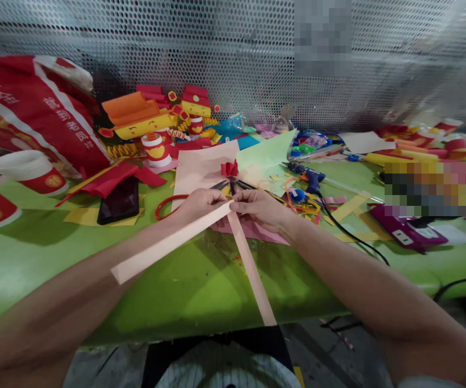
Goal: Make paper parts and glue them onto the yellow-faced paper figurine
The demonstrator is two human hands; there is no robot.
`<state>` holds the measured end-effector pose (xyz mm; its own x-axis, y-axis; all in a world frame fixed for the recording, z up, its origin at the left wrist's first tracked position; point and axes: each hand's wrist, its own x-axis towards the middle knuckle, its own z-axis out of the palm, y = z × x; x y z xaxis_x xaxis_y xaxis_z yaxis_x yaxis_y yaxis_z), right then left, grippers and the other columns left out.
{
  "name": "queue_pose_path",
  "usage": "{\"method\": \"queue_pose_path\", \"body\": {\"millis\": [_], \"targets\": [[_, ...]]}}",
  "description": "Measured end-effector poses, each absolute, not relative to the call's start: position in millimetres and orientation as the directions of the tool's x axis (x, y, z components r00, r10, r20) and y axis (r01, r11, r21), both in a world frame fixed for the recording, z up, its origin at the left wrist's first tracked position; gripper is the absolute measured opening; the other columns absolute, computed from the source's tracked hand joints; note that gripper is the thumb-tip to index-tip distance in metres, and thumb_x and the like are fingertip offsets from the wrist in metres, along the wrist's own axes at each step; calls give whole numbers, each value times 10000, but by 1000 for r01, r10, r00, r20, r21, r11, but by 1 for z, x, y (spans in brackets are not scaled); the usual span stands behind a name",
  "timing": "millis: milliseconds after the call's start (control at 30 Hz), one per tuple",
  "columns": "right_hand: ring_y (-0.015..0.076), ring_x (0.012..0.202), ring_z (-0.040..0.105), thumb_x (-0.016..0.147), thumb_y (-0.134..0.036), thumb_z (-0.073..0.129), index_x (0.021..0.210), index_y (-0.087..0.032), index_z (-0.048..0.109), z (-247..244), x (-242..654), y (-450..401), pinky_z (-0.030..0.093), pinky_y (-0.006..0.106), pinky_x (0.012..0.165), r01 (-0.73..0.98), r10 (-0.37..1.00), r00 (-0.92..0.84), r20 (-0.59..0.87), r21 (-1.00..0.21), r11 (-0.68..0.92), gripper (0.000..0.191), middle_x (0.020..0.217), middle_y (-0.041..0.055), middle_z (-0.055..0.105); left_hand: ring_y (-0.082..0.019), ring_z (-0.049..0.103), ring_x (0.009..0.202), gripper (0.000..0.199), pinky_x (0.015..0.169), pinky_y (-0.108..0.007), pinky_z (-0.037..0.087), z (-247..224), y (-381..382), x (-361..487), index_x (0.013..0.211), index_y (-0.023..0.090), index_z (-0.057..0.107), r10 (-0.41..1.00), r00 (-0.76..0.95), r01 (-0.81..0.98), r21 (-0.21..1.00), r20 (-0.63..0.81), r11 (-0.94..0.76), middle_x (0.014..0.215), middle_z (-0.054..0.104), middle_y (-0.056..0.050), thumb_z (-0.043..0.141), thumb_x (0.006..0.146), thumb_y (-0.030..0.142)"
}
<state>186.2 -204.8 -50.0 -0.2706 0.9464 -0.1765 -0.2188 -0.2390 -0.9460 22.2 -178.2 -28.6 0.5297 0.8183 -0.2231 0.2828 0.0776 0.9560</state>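
Note:
Two long pale-pink paper strips (168, 245) meet at a corner held between my hands above the green table. My left hand (206, 206) pinches the joint from the left, its fingers pressed together. My right hand (262, 209) pinches the same joint from the right, thumb on top. One strip slants down to the left across my left forearm; the other strip (252, 269) hangs toward the table's front edge. Just behind my hands lie dark-handled scissors (233, 187), partly hidden, and a small folded red paper piece (229, 169).
Left are paper cups (30, 171), a phone (118, 202) and a red bag (34, 113). Paper figures (147, 121) stand behind. A blue glue gun (307, 177) with a black cord and a purple power strip (408, 229) lie right, among paper scraps on the green table (200, 291).

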Motion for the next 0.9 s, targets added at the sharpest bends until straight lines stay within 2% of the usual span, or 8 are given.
{"method": "queue_pose_path", "body": {"millis": [233,400,567,767,900], "targets": [[86,491,569,431,-294,867,598,-153,612,-46,187,-205,487,240,519,-194,956,-238,-174,-955,-222,337,534,-34,622,-100,576,447,181,427,-169,408,-18,-183,22,621,169,633,838,521,403,913,-165,-70,529,639,9,557,782,201],[50,463,515,403,-302,867,567,-146,610,-42,185,-208,438,206,504,-160,970,-194,-150,-970,-182,342,495,-58,580,-102,559,427,253,449,-195,442,-19,-183,19,583,171,620,815,541,319,947,-205,27,518,622,6,537,805,257],[38,452,474,395,-300,869,561,-145,602,-41,185,-208,380,187,468,-142,974,-179,-140,-976,-166,350,484,-68,551,-104,586,454,96,450,-184,443,-16,-182,18,675,154,668,796,558,380,925,-234,6,535,639,6,632,744,211],[81,505,567,486,-340,844,639,-149,625,-43,193,-206,456,227,525,-122,950,-262,-169,-971,-207,328,562,-27,625,-103,612,461,160,474,-186,475,-2,-188,21,682,130,655,756,569,397,913,-323,90,530,653,-1,560,810,150],[75,481,556,526,-382,823,649,-152,631,-43,194,-206,469,227,525,-101,950,-268,-160,-976,-193,323,550,-27,626,-99,607,464,138,514,-204,495,-2,-188,22,692,120,655,770,547,395,912,-328,108,541,657,3,583,804,156]]}}
